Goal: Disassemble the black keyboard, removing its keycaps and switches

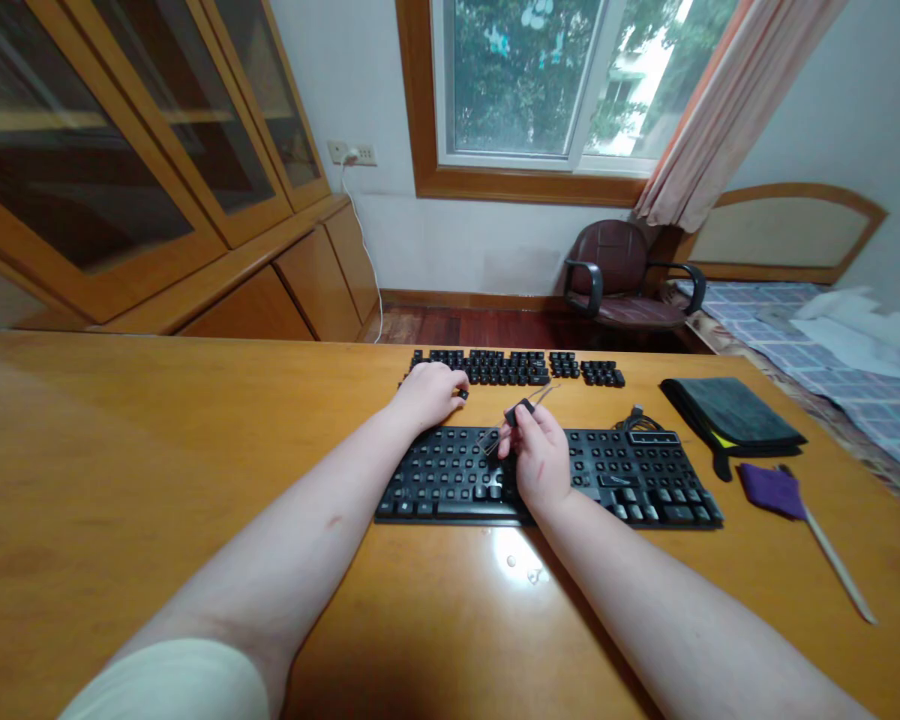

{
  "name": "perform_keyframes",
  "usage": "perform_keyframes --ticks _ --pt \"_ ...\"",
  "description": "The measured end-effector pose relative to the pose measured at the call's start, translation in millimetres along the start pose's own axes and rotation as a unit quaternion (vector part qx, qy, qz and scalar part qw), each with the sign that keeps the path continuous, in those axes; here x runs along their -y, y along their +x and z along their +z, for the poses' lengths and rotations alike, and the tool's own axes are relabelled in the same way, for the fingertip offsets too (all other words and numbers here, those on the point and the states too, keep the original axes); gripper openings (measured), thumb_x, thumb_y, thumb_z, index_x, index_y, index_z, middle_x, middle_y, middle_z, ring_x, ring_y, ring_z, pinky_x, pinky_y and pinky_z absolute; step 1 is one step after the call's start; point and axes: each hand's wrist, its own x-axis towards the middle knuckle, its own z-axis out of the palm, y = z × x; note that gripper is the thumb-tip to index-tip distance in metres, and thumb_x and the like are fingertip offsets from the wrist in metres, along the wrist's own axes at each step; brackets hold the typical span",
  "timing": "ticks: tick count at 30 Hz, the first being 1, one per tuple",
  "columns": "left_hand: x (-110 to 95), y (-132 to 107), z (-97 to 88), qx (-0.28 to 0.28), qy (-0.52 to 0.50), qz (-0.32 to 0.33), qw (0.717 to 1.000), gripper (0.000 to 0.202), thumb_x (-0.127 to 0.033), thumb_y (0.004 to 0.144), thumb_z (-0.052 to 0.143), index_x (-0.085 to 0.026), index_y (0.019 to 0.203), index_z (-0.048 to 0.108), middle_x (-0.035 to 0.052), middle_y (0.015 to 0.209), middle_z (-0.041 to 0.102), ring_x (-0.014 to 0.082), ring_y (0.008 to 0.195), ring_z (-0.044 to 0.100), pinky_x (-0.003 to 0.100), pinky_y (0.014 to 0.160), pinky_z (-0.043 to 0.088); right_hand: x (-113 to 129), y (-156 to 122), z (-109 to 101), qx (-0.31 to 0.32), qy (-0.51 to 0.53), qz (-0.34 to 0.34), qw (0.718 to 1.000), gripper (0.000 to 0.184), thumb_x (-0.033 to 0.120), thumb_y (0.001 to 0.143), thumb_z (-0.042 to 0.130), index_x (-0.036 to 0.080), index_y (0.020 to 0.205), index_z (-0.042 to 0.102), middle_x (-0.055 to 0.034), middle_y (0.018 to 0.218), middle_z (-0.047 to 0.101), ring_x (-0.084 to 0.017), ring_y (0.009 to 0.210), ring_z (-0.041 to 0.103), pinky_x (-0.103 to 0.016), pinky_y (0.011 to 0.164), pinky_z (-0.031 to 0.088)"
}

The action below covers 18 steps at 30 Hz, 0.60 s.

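left hand (pixel 431 392) pinches 1 keycap (pixel 463 395); right hand (pixel 541 452) pinches wire puller (pixel 521 411); keyboard (pixel 442 478) lettering unreadable

A maroon armchair (pixel 609 265) stands near the window (pixel 525 90), beside a bed (pixel 784 235)

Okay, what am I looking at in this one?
A person sits or stands at a wooden desk, hands over a black keyboard that is missing many caps; some remain along its near row and at the number pad. Rows of loose keycaps lie beyond it. The left hand is at those rows, a single cap at its fingertips. The right hand holds a black keycap and a wire keycap puller.
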Motion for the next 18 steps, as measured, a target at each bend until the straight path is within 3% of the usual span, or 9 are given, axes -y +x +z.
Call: perform_keyframes --ticks 8,18 --pt "1.5 1.4 12.0 -0.011 -0.013 -0.015 1.000 0.025 -0.039 0.067 0.070 -0.023 0.085 0.068 0.0048 0.090 0.068 0.0247 0.093 0.055 0.036 0.083 0.040 -1.2 -0.9 -0.5 0.008 -0.002 -0.005 1.000 0.024 0.040 0.082 0.057 0.017 0.078 0.055 0.0031 0.060 0.058 -0.007 0.041 0.049 -0.019 0.043 0.037" --pt "3.5 -4.5 8.4 -0.019 -0.030 0.022 0.999 0.020 -0.034 0.072 0.064 -0.023 0.088 0.068 0.0048 0.098 0.066 0.0241 0.102 0.051 0.037 0.091 0.036 -1.4 -0.8 -0.4 0.011 -0.006 0.000 1.000 0.023 0.040 0.081 0.057 0.017 0.077 0.055 0.0034 0.059 0.058 -0.006 0.041 0.048 -0.018 0.042 0.037"
